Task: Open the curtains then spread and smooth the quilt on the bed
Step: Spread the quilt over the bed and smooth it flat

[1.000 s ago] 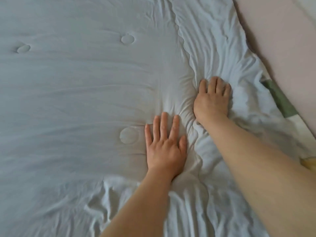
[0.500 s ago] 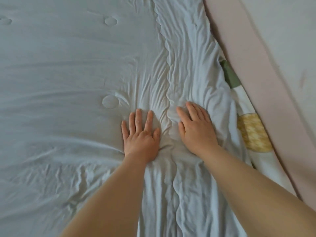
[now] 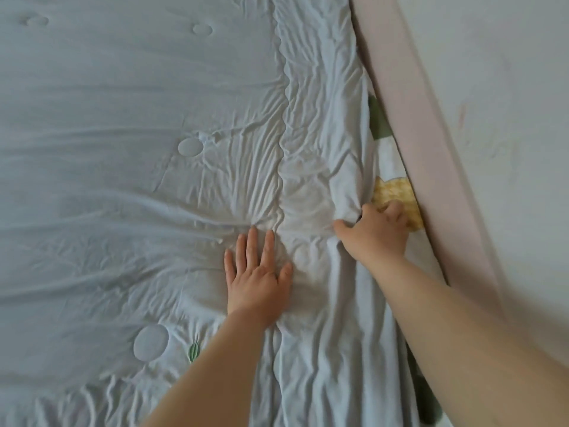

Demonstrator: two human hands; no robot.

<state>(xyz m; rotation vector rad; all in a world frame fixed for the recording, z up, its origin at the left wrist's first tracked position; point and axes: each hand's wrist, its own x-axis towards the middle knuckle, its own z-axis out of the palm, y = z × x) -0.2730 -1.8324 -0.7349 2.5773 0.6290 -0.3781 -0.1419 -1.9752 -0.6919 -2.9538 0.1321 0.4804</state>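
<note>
A pale blue-grey quilt [image 3: 123, 180] with stitched round dimples covers the bed and fills most of the view. It lies fairly flat on the left and is wrinkled along a scalloped seam near its right border. My left hand [image 3: 257, 278] presses flat on the quilt just left of that seam, fingers straight. My right hand [image 3: 377, 235] grips the quilt's right edge, fingers curled under the fabric and thumb on top.
A patterned sheet [image 3: 394, 195] with yellow and green shapes shows under the quilt's right edge. A pale pink bed frame [image 3: 409, 118] runs along the right side against a white wall [image 3: 508, 149]. No curtains are in view.
My right hand slid right from lying flat near the seam to the quilt's edge and curled onto it. My left hand stayed flat by the seam, and the view shifted.
</note>
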